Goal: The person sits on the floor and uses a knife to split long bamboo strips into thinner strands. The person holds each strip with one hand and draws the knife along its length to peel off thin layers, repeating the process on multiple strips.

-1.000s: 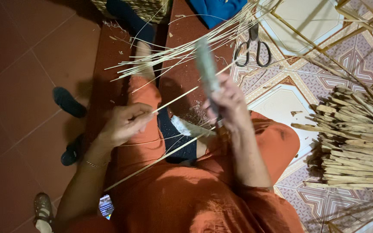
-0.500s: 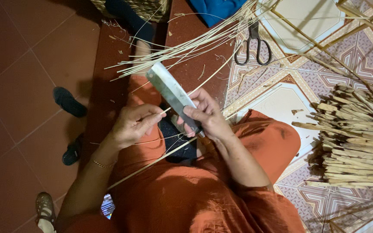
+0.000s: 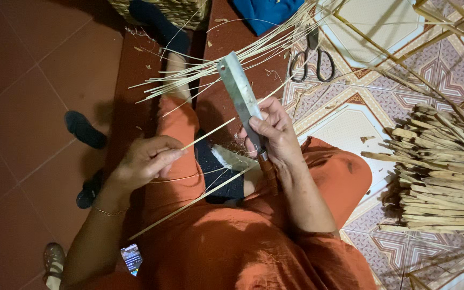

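My right hand grips a long flat metal knife with a wooden handle, its blade pointing up and away from me. My left hand pinches a thin pale bamboo strip that runs toward the blade. A second long strip lies diagonally across my lap, over my orange clothing. A dark cloth pad covers my knee beneath the hands.
A fan of thin split strips spreads on the floor ahead. Black scissors lie on the patterned tiles. A pile of bamboo sticks is at right. A woven basket, dark sandals and a phone are nearby.
The knife has swung from upright near the scissors to a slanted pose over my knee. My left hand has slid slightly along the strip.
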